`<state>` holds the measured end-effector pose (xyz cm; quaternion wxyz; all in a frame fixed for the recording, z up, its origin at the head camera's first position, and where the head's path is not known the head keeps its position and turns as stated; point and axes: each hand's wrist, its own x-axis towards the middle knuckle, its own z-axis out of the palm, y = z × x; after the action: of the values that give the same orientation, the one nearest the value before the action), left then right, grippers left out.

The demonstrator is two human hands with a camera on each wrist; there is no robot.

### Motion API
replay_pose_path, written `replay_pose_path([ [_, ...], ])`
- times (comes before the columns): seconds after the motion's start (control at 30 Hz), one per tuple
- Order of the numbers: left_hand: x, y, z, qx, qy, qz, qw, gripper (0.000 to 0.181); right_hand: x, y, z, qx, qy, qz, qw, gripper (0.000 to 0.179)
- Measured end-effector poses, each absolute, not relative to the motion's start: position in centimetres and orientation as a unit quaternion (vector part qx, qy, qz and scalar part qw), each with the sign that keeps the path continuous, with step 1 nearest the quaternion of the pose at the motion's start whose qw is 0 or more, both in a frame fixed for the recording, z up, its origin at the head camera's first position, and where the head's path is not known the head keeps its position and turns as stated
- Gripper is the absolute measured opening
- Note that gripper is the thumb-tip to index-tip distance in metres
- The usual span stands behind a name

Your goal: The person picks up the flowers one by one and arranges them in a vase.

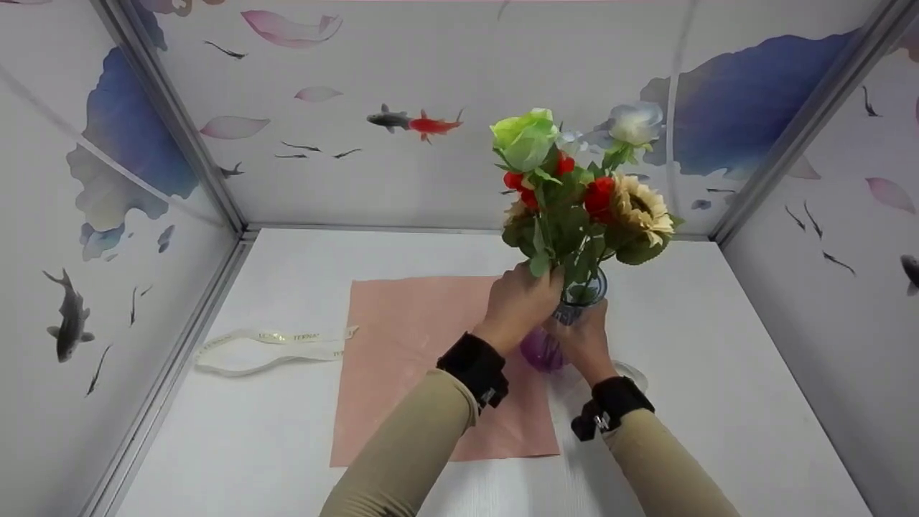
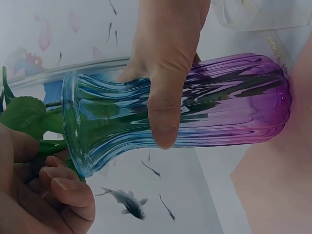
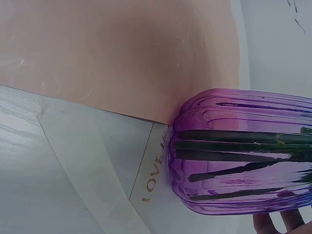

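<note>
A ribbed glass vase point(image 2: 234, 105), blue at the mouth and purple at the base, holds a bunch of artificial flowers. My right hand point(image 1: 585, 341) grips it round the neck, its thumb point(image 2: 164, 112) lying across the glass in the left wrist view. Close by the rim, my left hand point(image 1: 520, 301) has its fingers curled at the green stems and leaves point(image 2: 29, 117). Above the hands spread a green rose point(image 1: 525, 140), a white rose point(image 1: 635, 123), red blooms point(image 1: 599, 199) and a cream sunflower point(image 1: 640, 208). Dark stems point(image 3: 229, 146) show through the purple glass in the right wrist view.
A pink sheet of paper point(image 1: 409, 359) lies on the white table point(image 1: 287, 431), under and left of the vase. A cream ribbon point(image 1: 266, 366) with gold lettering loops out at its left. Something round and pale point(image 1: 632, 375) sits behind the right wrist. Printed panels enclose the table.
</note>
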<state>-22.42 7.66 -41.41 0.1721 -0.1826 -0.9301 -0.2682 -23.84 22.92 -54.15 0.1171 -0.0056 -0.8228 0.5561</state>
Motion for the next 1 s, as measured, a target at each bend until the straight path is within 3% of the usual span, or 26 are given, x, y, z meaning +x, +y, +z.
replay_pose_path([
  [0.13,-22.6,7.4,-40.8,-0.127,-0.9,-0.404,0.104,0.039,-23.8,22.9,-54.1,-0.004,-0.816,0.566,0.117,0.1],
  [0.23,-22.7,7.2,-40.3,-0.134,-0.892,-0.423,0.08,0.038,-24.0,22.9,-54.2,0.024,-0.801,0.583,0.135,0.096],
  [0.37,-23.0,6.8,-39.6,-0.171,-0.874,-0.449,0.071,0.032,-24.1,22.9,-54.2,0.052,-0.794,0.585,0.158,0.097],
  [0.6,-23.1,6.0,-39.4,-0.192,-0.838,-0.508,0.06,0.026,-24.1,23.0,-54.3,0.04,-0.811,0.563,0.154,0.105],
  [0.8,-23.0,5.5,-39.2,-0.183,-0.789,-0.586,0.023,0.02,-24.4,22.5,-53.6,0.063,-0.8,0.565,0.192,0.083],
  [0.87,-22.9,5.3,-39.0,-0.177,-0.77,-0.613,0.002,0.022,-24.3,22.2,-53.0,0.087,-0.788,0.573,0.208,0.073],
  [1.0,-22.8,5.1,-39.0,-0.164,-0.731,-0.662,-0.023,0.041,-23.7,21.9,-51.7,0.107,-0.784,0.572,0.216,0.072],
])
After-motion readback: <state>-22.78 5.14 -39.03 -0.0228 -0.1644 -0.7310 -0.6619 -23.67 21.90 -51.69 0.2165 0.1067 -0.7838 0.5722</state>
